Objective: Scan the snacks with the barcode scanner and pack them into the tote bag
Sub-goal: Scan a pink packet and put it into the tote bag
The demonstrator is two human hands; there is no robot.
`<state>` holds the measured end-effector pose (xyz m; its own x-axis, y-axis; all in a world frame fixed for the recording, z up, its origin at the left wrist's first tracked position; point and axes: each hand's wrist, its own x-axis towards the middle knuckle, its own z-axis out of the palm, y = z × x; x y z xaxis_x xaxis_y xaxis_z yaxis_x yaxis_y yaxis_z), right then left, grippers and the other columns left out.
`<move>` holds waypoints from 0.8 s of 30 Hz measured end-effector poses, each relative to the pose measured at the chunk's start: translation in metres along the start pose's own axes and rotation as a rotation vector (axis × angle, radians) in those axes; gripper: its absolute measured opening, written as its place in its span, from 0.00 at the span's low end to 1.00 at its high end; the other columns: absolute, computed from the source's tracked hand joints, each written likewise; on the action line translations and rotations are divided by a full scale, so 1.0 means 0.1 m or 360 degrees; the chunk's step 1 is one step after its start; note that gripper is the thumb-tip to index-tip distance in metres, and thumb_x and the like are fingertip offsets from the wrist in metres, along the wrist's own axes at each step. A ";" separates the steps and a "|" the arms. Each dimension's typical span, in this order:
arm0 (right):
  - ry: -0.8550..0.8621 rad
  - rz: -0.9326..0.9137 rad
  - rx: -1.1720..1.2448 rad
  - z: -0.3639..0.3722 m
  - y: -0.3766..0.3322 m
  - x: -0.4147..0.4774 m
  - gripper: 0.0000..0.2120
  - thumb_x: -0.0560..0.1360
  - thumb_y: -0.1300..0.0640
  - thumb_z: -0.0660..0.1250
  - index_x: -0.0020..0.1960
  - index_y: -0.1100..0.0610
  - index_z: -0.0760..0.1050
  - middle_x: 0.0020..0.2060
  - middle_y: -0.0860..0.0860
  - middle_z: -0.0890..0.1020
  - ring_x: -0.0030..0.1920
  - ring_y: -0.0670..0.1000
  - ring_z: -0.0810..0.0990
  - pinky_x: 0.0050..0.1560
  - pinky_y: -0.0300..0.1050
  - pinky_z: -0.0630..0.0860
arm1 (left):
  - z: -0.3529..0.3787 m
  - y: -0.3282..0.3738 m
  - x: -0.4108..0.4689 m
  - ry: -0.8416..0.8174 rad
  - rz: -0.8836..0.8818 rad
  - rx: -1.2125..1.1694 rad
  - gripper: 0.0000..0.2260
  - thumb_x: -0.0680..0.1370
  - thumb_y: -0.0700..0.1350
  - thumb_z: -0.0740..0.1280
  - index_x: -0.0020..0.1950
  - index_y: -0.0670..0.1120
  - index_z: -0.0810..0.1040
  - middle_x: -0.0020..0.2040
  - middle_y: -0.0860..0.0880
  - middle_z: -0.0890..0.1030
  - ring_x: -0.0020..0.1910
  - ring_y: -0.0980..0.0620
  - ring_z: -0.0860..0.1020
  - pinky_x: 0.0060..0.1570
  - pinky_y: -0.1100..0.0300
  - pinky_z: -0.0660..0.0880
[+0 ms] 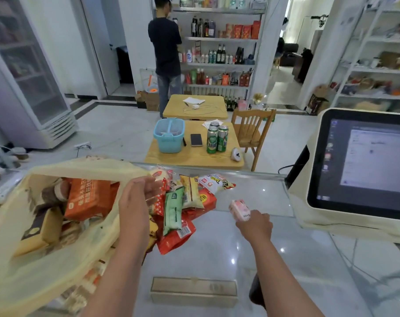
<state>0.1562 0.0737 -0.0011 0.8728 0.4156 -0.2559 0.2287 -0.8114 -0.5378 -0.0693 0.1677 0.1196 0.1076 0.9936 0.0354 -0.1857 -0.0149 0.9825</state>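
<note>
Snacks (185, 207) lie heaped on the desk (217, 252). Just right of that heap your right hand (255, 225) has its grip pinched on a pink packet (239, 209). Your left hand (137, 200) sits at the heap's left edge, beside the tote bag (34, 271); whether its grip holds anything cannot be told. Left of the heap, the bag holds boxes (89, 197)

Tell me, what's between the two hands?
In the head view, a pile of snack packets with a green packet on top lies by the left hand, then bare shiny counter up to the right hand, which holds a pink packet.
</note>
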 end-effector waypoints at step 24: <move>-0.0488 -0.0094 0.2405 -0.39 -0.67 -2.54 0.25 0.71 0.51 0.62 0.63 0.64 0.71 0.41 0.62 0.82 0.32 0.55 0.81 0.35 0.45 0.81 | -0.26 0.01 -0.58 -0.1117 -0.0667 -0.0316 0.23 0.68 0.47 0.76 0.61 0.49 0.75 0.46 0.46 0.86 0.43 0.46 0.84 0.48 0.50 0.80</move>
<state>-0.0639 0.0071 0.1312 0.7163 0.6501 -0.2536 -0.5418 0.2891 -0.7892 -0.1006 0.1130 0.1140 0.7761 0.6112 -0.1552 -0.1564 0.4251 0.8915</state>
